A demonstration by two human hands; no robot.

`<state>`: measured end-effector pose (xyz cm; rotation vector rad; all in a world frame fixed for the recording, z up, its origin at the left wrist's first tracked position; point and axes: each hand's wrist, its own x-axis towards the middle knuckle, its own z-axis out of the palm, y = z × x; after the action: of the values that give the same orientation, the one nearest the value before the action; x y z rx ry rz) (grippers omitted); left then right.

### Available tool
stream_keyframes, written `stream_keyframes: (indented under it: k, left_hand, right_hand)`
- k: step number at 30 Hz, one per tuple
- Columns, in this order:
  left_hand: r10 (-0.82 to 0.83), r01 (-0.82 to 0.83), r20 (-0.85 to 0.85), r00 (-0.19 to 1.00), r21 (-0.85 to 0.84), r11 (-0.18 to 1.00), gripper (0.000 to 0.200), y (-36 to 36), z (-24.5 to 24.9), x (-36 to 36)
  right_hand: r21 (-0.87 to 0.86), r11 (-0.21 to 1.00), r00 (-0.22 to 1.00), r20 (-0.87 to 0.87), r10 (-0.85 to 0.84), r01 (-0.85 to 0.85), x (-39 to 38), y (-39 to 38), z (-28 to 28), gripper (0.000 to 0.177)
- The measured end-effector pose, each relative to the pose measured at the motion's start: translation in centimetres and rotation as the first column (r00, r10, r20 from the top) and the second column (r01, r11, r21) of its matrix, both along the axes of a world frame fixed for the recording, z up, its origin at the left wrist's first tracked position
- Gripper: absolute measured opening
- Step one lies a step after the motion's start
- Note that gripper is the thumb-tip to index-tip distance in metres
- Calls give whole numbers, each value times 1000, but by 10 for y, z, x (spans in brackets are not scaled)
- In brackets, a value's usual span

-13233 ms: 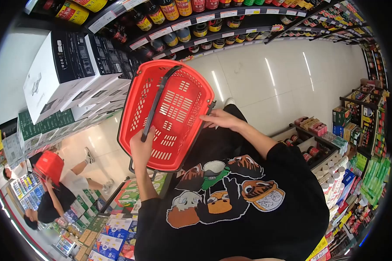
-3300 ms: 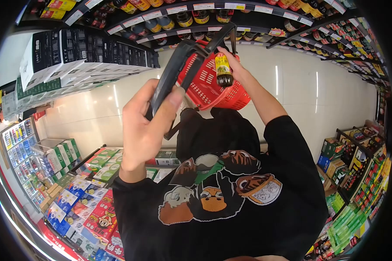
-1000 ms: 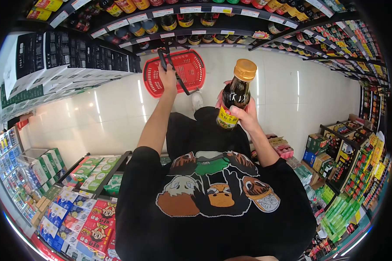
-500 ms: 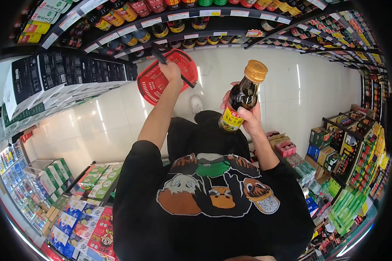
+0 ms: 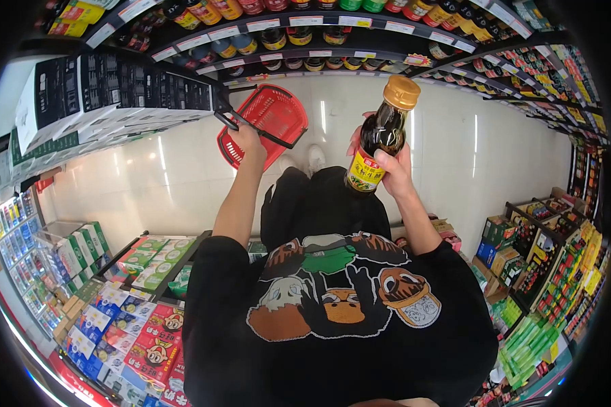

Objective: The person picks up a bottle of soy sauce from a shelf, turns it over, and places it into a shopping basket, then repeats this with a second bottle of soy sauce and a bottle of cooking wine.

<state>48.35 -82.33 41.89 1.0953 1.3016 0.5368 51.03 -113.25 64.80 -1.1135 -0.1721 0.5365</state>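
My right hand (image 5: 395, 169) is wrapped round a soy sauce bottle (image 5: 383, 141), with the thumb across its front. The bottle has dark contents, a gold cap and a yellow and red label; it tilts with the cap away from me. My left hand (image 5: 248, 141) is closed on the black handle of a red shopping basket (image 5: 278, 112). Slotted walls show on the basket, which hangs over the floor to the left of the bottle. Nothing can be made out inside it.
Ahead, a shelf (image 5: 278, 47) carries rows of bottles above price tags. Stacked black and white cartons (image 5: 122, 95) stand at the left. Boxed goods (image 5: 149, 332) lie behind me on the left, and packed shelves (image 5: 557, 258) line the right. Pale tiled floor (image 5: 448, 136) runs between.
My left hand has shifted down and left, and the basket's handle has swung lower across it. The bottle has risen slightly in view in my right hand. Both my shoes now show.
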Motion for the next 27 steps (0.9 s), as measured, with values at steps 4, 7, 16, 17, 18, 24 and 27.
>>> stream_keyframes:
  k: [4,7,16,17,18,24,27]
  left_hand:
    - [-32,29,-46,998,-65,998,22,16,24,22]
    - [-208,301,296,932,-315,900,21,45,11,48]
    - [-383,542,409,828,-413,732,20,77,8,122]
    - [-341,509,409,847,-435,743,21,78,9,128]
    - [-298,474,404,865,-458,752,22,79,5,133]
    - [-309,510,445,840,-456,729,23,93,-4,177]
    - [-358,542,441,823,-421,727,26,95,6,193]
  right_hand:
    - [55,998,999,-41,28,-26,4,15,2,71]
    - [46,999,998,-51,25,-22,5,28,1,71]
    - [-75,996,998,51,-48,52,13,54,26,75]
    - [-89,993,996,51,-73,78,15,57,29,75]
    - [-93,992,995,54,-82,87,18,60,31,75]
    - [-82,989,988,95,-119,127,32,71,36,74]
    - [-64,992,991,84,-105,111,38,75,36,72]
